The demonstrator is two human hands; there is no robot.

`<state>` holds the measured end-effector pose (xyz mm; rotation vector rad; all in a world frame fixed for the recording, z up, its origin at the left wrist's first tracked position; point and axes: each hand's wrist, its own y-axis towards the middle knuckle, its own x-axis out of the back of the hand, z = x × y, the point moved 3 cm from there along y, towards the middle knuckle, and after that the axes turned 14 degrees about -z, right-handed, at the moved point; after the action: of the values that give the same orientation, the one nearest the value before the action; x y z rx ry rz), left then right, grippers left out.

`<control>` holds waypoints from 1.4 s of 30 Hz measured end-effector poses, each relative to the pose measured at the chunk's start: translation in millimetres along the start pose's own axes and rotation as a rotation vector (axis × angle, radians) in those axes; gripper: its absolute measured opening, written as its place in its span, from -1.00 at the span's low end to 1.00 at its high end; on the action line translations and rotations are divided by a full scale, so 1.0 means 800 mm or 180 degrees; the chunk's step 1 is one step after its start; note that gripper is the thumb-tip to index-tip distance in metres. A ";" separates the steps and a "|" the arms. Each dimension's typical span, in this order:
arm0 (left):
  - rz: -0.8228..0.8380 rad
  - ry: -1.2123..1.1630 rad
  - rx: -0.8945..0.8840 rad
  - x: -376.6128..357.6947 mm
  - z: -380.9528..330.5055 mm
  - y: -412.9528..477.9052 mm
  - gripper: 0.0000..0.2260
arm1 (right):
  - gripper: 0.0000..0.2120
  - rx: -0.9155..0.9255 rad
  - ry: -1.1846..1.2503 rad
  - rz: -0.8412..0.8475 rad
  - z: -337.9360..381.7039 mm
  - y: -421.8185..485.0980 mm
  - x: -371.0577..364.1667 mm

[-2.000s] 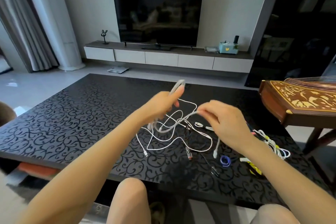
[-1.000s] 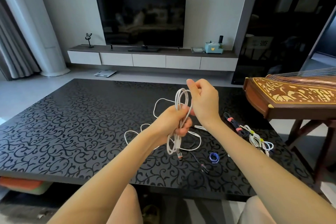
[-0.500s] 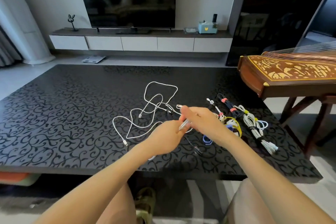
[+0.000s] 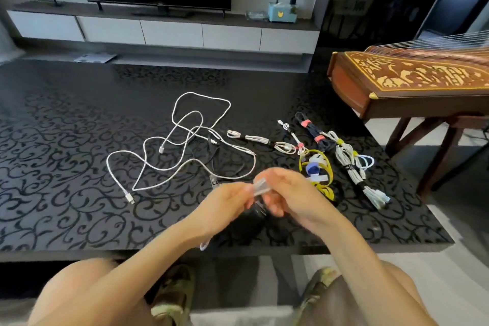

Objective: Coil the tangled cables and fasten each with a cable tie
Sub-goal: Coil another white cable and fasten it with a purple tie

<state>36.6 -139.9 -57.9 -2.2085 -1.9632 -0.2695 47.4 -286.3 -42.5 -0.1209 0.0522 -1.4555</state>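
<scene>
Loose white cable [image 4: 145,151] sprawls on the black table [image 4: 66,167], beyond and left of the fingers; left hand [image 4: 225,206] and right hand [image 4: 296,193] meet, fingers curled, pinching a blurred white cable bundle [image 4: 260,186] between them; tied bundles [image 4: 346,159] lie beyond the right fingers.

A loose white cable [image 4: 185,140] sprawls in tangled loops on the surface, crossed by a thin dark cable [image 4: 214,152]. To its right lie tied bundles [image 4: 349,167], side by side, and a yellow cable [image 4: 328,167] with a blue cable tie [image 4: 312,168]. A blurred pale coil [image 4: 260,185] sits pinched between the left hand [image 4: 225,204] and the right hand [image 4: 293,193].
</scene>
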 end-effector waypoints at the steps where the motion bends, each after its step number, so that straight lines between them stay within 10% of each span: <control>1: -0.0252 -0.0093 0.0127 0.008 -0.001 0.011 -0.66 | -0.74 0.0065 -0.0118 -0.0259 0.009 0.010 0.015; 5: -0.0919 -0.0976 0.0394 0.043 -0.006 0.054 -0.66 | -0.80 0.0790 -0.1553 -0.1371 0.030 0.044 0.069; 14: -0.0972 -0.0639 0.0324 0.023 0.002 0.068 -0.69 | -0.92 0.1218 -0.4926 -0.0344 -0.022 0.049 0.021; 18: -0.0966 -0.0555 0.0355 0.010 0.001 0.056 -0.70 | -0.84 0.0891 -0.2618 -0.1018 -0.006 0.043 0.015; 21: -0.0765 -0.0647 0.0114 0.002 -0.008 0.047 -0.74 | -0.84 -0.0083 -0.0279 -0.0432 0.013 0.019 -0.001; 32: -0.0131 -0.1187 0.0383 -0.003 -0.010 0.029 -0.77 | -0.85 -0.1366 0.2007 -0.0342 0.010 0.019 -0.009; 42: -0.0120 -0.2942 0.1479 -0.003 -0.001 0.043 -0.66 | -0.86 0.0529 0.0154 -0.0702 0.019 0.011 -0.021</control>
<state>70.2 -146.4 -57.9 -2.1233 -2.0959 1.2801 55.9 -267.6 -29.2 0.0461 -0.0441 -1.6764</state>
